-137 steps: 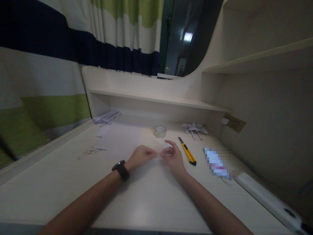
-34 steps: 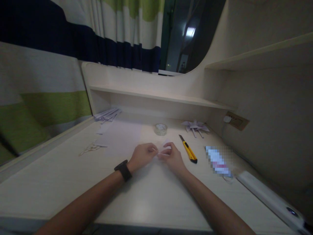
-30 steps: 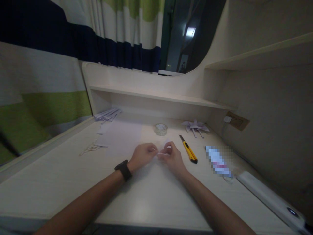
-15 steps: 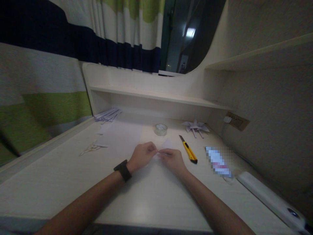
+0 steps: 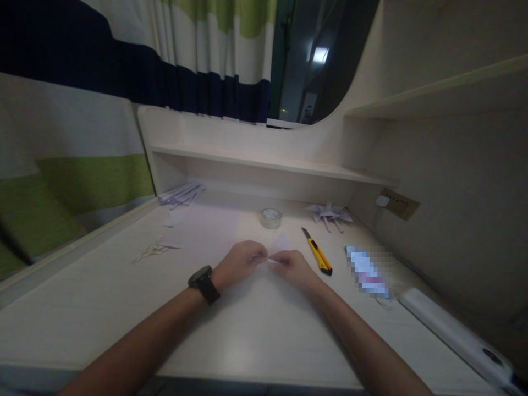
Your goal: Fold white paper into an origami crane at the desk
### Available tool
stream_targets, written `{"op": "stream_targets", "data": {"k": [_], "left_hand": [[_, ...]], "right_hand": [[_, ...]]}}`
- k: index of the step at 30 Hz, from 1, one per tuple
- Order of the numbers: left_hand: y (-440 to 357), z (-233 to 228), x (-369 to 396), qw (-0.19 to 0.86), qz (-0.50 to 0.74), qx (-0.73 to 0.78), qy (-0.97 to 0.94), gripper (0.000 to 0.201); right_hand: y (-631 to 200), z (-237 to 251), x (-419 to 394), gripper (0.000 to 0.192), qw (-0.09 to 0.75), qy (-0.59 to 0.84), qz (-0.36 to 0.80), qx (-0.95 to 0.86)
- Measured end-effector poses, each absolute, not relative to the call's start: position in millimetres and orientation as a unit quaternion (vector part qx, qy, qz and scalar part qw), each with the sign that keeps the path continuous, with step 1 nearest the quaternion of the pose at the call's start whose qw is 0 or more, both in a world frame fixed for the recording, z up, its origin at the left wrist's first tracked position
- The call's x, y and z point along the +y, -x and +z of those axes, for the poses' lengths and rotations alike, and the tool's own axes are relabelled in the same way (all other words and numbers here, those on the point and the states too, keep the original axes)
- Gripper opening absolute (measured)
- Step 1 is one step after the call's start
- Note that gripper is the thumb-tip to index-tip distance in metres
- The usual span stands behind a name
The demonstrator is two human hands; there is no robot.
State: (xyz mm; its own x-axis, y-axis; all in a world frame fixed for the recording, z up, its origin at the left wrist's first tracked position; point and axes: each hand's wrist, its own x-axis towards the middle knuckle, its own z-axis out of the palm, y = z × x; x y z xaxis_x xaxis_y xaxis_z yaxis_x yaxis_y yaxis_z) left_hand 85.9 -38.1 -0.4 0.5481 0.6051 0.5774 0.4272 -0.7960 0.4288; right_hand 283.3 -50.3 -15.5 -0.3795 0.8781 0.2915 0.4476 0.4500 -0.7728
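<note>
A small pale piece of folded paper (image 5: 279,245) rests on the white desk (image 5: 247,341), pinched between both hands. My left hand (image 5: 239,262), with a black watch (image 5: 203,283) on its wrist, grips the paper's left end with closed fingers. My right hand (image 5: 293,267) presses and pinches the right end, fingers curled over it. Most of the paper is hidden under the fingers; only a thin corner sticks up behind them.
A yellow utility knife (image 5: 317,251) lies right of my right hand. Behind are a clear tape roll (image 5: 271,218), a folded paper figure (image 5: 329,213), a large paper sheet (image 5: 202,231), paper strips (image 5: 180,193) and scraps (image 5: 154,249). A white bar (image 5: 454,335) lies at the right.
My right hand's fingers, spread and raised 4.6 s ago, have closed down over the paper. Both hands stay together at the same spot; the paper's corner now stands up behind them.
</note>
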Motion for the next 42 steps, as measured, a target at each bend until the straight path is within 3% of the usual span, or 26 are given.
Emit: {"op": "stream_targets", "data": {"k": [8, 20, 27, 33, 42], "left_hand": [[-80.5, -4.2, -31.3, 0.135, 0.295, 0.332, -0.886, 0.021], [-82.5, -4.0, -31.7, 0.197, 0.319, 0.323, -0.869, 0.017], [-82.0, -3.0, -32.4, 0.216, 0.332, 0.312, -0.864, 0.014], [-82.2, -4.3, -31.8, 0.214, 0.33, 0.317, -0.863, 0.014], [-82.4, -5.4, -28.3, 0.192, 0.356, 0.34, -0.849, 0.014]], "right_hand": [[-283.5, -16.1, -52.7, 0.017, 0.365, 0.451, 0.224, -0.783], [-285.4, -18.5, -51.2, 0.012, 0.275, 0.485, 0.176, -0.811], [-283.0, -18.2, -51.5, 0.018, 0.32, 0.494, 0.184, -0.787], [-281.0, -18.3, -52.6, 0.012, 0.314, 0.506, 0.191, -0.78], [-279.7, -14.8, -57.2, 0.016, 0.358, 0.511, 0.097, -0.775]]}}
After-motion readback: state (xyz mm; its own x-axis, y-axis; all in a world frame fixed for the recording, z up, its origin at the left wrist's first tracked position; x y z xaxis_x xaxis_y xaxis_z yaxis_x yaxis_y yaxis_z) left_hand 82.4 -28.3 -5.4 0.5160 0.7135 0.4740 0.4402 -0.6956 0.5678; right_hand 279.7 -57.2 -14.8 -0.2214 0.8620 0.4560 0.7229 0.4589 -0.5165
